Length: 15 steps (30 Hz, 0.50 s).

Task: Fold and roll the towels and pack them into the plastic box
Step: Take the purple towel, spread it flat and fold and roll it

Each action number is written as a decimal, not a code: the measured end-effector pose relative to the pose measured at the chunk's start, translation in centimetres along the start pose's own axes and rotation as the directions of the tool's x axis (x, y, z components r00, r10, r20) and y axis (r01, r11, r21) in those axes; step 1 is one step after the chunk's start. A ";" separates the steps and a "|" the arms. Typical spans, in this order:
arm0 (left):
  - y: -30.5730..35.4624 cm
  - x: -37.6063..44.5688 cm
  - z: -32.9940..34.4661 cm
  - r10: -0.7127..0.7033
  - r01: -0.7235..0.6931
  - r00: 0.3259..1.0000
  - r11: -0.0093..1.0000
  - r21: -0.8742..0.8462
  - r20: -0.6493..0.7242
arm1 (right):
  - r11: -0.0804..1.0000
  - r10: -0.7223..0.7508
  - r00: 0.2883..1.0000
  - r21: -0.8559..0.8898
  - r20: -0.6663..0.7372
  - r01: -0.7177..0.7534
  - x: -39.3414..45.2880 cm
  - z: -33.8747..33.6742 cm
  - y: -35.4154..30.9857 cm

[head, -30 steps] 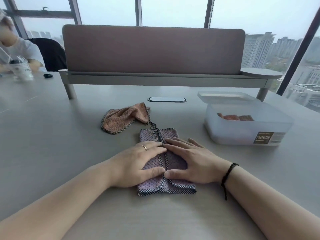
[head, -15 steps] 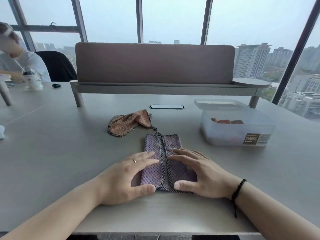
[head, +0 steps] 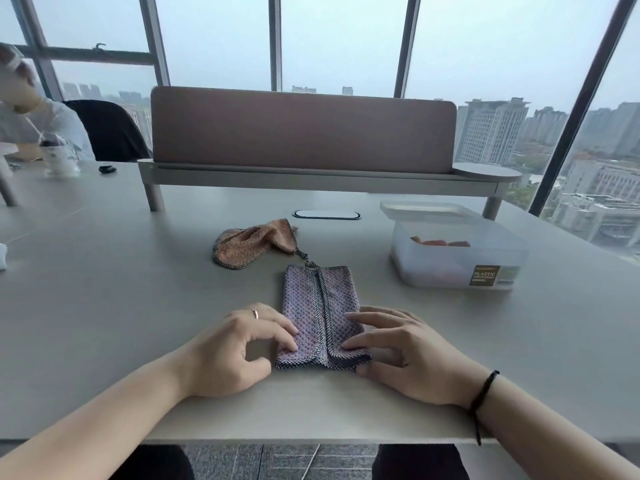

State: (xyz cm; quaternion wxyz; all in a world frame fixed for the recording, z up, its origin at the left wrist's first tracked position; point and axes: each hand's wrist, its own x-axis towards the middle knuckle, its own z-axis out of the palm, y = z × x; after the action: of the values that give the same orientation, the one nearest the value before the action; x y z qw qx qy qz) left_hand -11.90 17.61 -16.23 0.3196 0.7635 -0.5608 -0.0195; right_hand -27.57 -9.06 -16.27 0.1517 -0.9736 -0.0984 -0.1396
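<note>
A purple waffle towel (head: 317, 299) lies on the grey table, folded into a long strip with both side edges meeting down the middle. My left hand (head: 225, 355) curls its fingertips onto the strip's near left corner, thumb beside the edge. My right hand (head: 408, 355) pinches the near right corner, fingers on top and thumb at the edge. An orange towel (head: 249, 244) lies crumpled just beyond the strip, to the left. The clear plastic box (head: 457, 268) stands open at the right, with orange rolled towels (head: 440, 242) inside.
The box's lid (head: 422, 207) lies behind the box. A brown desk divider (head: 301, 129) on a raised shelf blocks the back. A cable slot (head: 325, 214) sits mid-table. A person (head: 31, 129) sits far left with a cup (head: 60, 161). The table's near edge (head: 311, 439) is below my wrists.
Both hands slid from flat on the middle of the purple towel back to its near end, and the fingers now curl on the near corners. The view tilted up.
</note>
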 end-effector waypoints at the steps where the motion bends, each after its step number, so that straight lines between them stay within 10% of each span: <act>1: 0.0 -0.1 0.0 0.010 -0.010 1.000 1.000 0.007 0.007 | 1.000 -0.021 0.999 -0.011 -0.036 0.021 0.0 0.0 -0.1; 9: 0.2 0.6 0.2 0.108 -0.096 0.992 0.978 0.187 -0.059 | 0.970 0.138 0.966 0.229 -0.217 -0.087 1.3 0.4 -0.4; 15: 0.9 2.8 0.8 -0.099 0.090 0.966 0.995 -0.048 -0.241 | 0.888 0.324 0.922 0.402 -0.210 -0.221 3.8 0.9 0.5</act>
State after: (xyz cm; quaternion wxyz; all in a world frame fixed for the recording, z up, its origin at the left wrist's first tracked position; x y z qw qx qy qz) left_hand -11.91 14.69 -15.53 0.3983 0.7802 -0.4799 0.0486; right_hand -23.70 -8.73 -16.07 0.3631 -0.9028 0.0376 -0.2274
